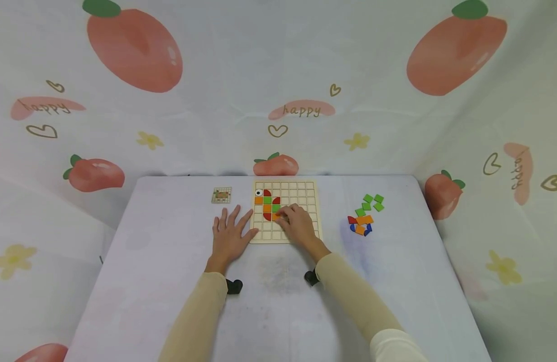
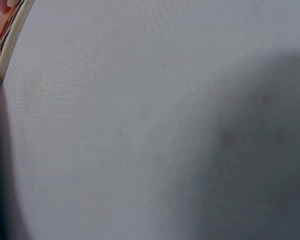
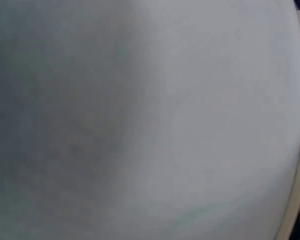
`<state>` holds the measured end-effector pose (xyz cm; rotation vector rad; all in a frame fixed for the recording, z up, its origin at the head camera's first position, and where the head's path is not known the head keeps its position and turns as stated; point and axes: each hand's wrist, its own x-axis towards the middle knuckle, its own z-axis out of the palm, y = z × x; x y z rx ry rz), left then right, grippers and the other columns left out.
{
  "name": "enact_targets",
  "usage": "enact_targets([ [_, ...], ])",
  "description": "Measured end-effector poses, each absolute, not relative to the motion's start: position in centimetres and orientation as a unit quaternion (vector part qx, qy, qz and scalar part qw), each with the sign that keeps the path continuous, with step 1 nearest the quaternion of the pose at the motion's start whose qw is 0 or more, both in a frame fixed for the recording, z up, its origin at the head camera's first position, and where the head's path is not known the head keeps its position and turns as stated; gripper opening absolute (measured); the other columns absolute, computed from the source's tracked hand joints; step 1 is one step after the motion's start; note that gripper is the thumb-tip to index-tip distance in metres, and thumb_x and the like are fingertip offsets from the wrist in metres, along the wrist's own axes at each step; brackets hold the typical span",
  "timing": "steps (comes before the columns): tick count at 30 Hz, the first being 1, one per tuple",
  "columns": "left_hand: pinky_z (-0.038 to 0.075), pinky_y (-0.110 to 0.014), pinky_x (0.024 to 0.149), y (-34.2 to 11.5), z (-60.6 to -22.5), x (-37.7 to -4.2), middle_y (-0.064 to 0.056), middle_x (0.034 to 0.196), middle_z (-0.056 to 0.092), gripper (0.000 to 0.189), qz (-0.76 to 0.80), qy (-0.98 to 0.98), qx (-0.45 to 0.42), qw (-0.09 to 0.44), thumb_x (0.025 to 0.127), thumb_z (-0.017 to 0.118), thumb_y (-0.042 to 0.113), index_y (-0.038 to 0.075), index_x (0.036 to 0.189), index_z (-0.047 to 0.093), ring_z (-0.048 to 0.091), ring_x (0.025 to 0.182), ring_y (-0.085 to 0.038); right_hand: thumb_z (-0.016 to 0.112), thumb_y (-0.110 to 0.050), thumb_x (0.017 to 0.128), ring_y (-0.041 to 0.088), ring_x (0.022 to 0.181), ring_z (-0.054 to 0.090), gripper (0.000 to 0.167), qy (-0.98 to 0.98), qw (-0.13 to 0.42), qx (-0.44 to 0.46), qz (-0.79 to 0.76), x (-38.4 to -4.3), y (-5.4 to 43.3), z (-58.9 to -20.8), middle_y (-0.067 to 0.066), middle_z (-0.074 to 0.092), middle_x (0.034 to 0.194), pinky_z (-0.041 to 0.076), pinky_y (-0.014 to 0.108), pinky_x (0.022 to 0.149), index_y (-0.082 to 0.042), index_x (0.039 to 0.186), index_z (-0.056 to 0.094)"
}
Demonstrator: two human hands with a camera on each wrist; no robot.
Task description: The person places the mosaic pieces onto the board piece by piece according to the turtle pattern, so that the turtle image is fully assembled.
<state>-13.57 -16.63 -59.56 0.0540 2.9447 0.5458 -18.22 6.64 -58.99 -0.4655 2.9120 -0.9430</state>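
A wooden grid board (image 1: 301,193) lies on the table, with colored tiles set in its left part: a white eye tile (image 1: 258,193) and several red, green and orange ones. My right hand (image 1: 300,225) reaches over the board, its thumb and forefinger pinching an orange tile (image 1: 275,217) at the lower end of the pattern. Part of that tile is hidden by the fingertips. To the left, my left hand (image 1: 230,240) lies with fingers spread on the table, its thumb and forefinger at the board's left edge. Both wrist views show mostly table, with a board edge (image 2: 12,47) in the left one.
A small picture card (image 1: 221,195) lies left of the board. On the right are several loose green tiles (image 1: 366,206), with orange tiles (image 1: 365,220), a red piece (image 1: 352,219) and blue pieces (image 1: 368,230) below them. A printed cloth wall rises behind the table.
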Motion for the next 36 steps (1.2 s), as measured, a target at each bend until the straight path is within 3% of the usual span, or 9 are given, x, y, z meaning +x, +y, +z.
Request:
enact_targets([
  [8, -0.001, -0.065, 0.127, -16.5, -59.7, -13.5, -0.002, 0.174, 0.013, 0.07, 0.179, 0.981, 0.016, 0.078, 0.098, 0.038, 0.073, 0.043, 0.16, 0.026, -0.005, 0.161, -0.04, 0.069, -0.038, 0.097, 0.02, 0.094, 0.054, 0.033, 0.938, 0.062, -0.185, -0.288, -18.4, 7.4, -57.7, 0.005, 0.061, 0.109, 0.049, 0.036, 0.086, -0.019, 0.124, 0.067],
  [15, 0.0, -0.064, 0.127, -16.6, -59.6, -13.5, -0.002, 0.174, 0.012, 0.07, 0.174, 0.981, 0.014, 0.08, 0.098, 0.038, 0.073, 0.044, 0.16, 0.026, -0.005, 0.161, -0.039, 0.063, -0.039, 0.101, 0.029, 0.108, 0.059, 0.04, 0.949, -0.002, -0.252, -0.188, -17.9, 8.2, -56.6, 0.008, 0.061, 0.124, 0.052, 0.044, 0.097, -0.015, 0.133, 0.061],
  [18, 0.0, -0.065, 0.127, -16.6, -59.6, -13.5, -0.003, 0.174, 0.013, 0.07, 0.174, 0.981, 0.015, 0.08, 0.098, 0.038, 0.073, 0.043, 0.16, 0.027, -0.005, 0.161, -0.04, 0.06, -0.045, 0.101, 0.031, 0.121, 0.056, 0.047, 0.956, -0.017, -0.263, -0.131, -17.5, 8.6, -56.3, 0.008, 0.058, 0.137, 0.051, 0.048, 0.102, -0.018, 0.139, 0.056],
  [21, 0.0, -0.065, 0.126, -16.5, -59.6, -13.5, -0.004, 0.173, 0.013, 0.07, 0.174, 0.981, 0.015, 0.079, 0.098, 0.04, 0.072, 0.042, 0.16, 0.028, -0.003, 0.161, -0.041, 0.057, -0.052, 0.101, 0.035, 0.14, 0.046, 0.059, 0.96, -0.005, -0.26, -0.098, -17.1, 9.3, -56.2, 0.009, 0.049, 0.153, 0.042, 0.054, 0.115, -0.019, 0.149, 0.048],
  [25, 0.0, -0.065, 0.126, -16.6, -59.5, -13.5, -0.004, 0.173, 0.014, 0.07, 0.18, 0.981, 0.015, 0.077, 0.098, 0.041, 0.071, 0.041, 0.16, 0.029, -0.003, 0.16, -0.041, 0.051, -0.059, 0.1, 0.04, 0.156, 0.023, 0.073, 0.967, 0.026, -0.236, -0.092, -16.9, 10.3, -56.1, 0.011, 0.028, 0.168, 0.021, 0.063, 0.126, -0.021, 0.159, 0.034],
  [29, -0.002, -0.064, 0.127, -16.6, -59.5, -13.6, -0.003, 0.174, 0.012, 0.069, 0.183, 0.98, 0.013, 0.08, 0.098, 0.041, 0.071, 0.042, 0.16, 0.028, -0.005, 0.161, -0.04, 0.047, -0.064, 0.099, 0.044, 0.159, 0.009, 0.08, 0.973, 0.047, -0.212, -0.081, -16.8, 11.5, -56.1, 0.012, 0.014, 0.173, 0.011, 0.067, 0.126, -0.023, 0.163, 0.024],
  [36, -0.002, -0.065, 0.127, -16.6, -59.6, -13.7, -0.003, 0.174, 0.012, 0.07, 0.178, 0.98, 0.014, 0.082, 0.098, 0.039, 0.072, 0.043, 0.16, 0.027, -0.006, 0.161, -0.039, 0.045, -0.067, 0.097, 0.044, 0.16, 0.004, 0.083, 0.978, 0.052, -0.187, -0.072, -16.7, 14.1, -56.6, 0.013, 0.007, 0.174, 0.003, 0.067, 0.127, -0.024, 0.164, 0.02],
])
